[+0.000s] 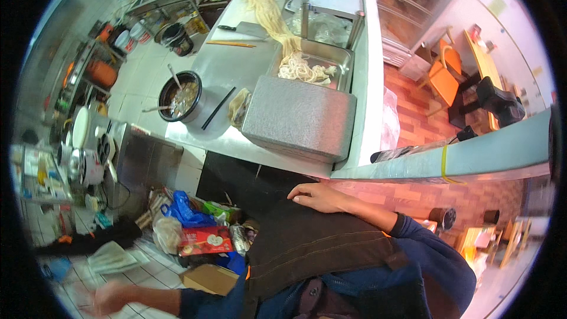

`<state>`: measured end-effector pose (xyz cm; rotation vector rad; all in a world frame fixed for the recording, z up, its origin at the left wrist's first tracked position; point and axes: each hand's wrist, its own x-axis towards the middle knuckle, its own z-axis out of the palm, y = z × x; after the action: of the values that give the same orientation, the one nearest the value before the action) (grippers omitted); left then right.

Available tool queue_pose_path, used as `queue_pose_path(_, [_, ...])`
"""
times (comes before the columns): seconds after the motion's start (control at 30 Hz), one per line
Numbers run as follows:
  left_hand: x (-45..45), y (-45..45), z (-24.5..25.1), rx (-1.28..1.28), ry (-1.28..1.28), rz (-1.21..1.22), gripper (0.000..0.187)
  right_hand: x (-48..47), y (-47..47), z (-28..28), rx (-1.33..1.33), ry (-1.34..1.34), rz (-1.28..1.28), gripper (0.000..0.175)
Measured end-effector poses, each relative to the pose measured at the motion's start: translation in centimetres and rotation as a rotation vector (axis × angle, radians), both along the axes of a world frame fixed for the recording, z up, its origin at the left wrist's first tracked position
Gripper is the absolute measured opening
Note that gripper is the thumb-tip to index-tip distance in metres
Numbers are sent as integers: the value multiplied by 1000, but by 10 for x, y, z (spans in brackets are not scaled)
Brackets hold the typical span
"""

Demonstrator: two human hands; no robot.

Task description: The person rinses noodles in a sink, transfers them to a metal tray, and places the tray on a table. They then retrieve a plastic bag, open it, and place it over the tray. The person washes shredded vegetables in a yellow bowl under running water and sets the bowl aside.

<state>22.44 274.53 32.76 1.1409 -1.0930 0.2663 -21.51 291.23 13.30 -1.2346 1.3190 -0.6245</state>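
Note:
My right hand (315, 197) rests over the dark apron (305, 239) near the front of the steel worktable (221, 141), its fingers loosely bent and nothing seen in it. Blurred at the lower left, my left hand (108, 299) is out to the side above the tiled floor; its fingers cannot be made out. On the worktable stand a grey foam box (301, 117), a black pot (179, 97) with food and two utensils, and black chopsticks (218, 108). Behind the box, a steel tray (345, 60) holds pale strips (297, 67). A cleaver (250, 29) lies beside a white cutting board (234, 11).
A red box (206, 240), a blue plastic bag (186, 210) and a cardboard box (210, 278) sit low at my left. Shelves and kitchen equipment line the left side. A white ledge (370, 75) borders the worktable; orange chairs (443, 82) stand beyond it.

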Motion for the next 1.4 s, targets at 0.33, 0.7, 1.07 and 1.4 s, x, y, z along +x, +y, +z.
queue_pose_path(0.33, [-264, -224, -199, 900, 24, -1250, 33, -9, -42, -8, -96, -12, -324, 25])
queue_pose_path(0.7, [-536, -342, -372, 1649, -568, -1524, 45, 12, -78, -9, 55, 52, -995, 26])
queue_pose_path(1.07, [-561, -380, -392, 1808, -436, -1672, 22, 32, -101, -4, 60, 106, -1260, 27])
queue_pose_path(1.4, [-505, -393, -274, 1709, -265, -1639, 18, 32, -97, -3, 19, 53, -1317, 25])
